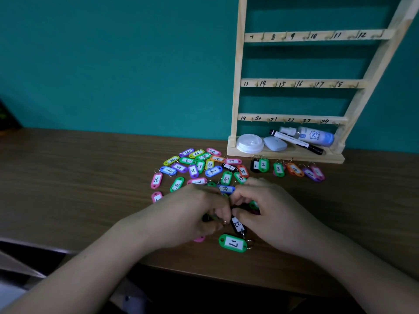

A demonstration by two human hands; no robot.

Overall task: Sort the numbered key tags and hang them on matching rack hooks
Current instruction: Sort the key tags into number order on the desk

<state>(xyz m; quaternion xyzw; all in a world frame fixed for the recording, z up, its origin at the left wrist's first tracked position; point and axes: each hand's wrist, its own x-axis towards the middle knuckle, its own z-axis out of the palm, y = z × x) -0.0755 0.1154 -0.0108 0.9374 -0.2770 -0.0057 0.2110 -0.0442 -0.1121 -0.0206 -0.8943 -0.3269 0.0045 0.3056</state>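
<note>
A loose pile of coloured numbered key tags [199, 166] lies on the wooden table [79, 177]. A short row of tags numbered 1, 2, 3 and up [278, 169] lies in front of the wooden rack [301, 83], whose hooks carry handwritten numbers 7 to 24. My left hand [192, 211] and my right hand [269, 211] meet over the near side of the pile, fingers pinched together on a black tag marked 22 [237, 225]. A green tag marked 17 [233, 243] lies just below them. Several tags are hidden under my hands.
The rack's bottom shelf holds a white lid [249, 143], a pale blue case [275, 143], a black marker [297, 142] and a spray bottle [315, 135]. The rack leans on a teal wall [113, 64]. The table's front edge runs below my forearms.
</note>
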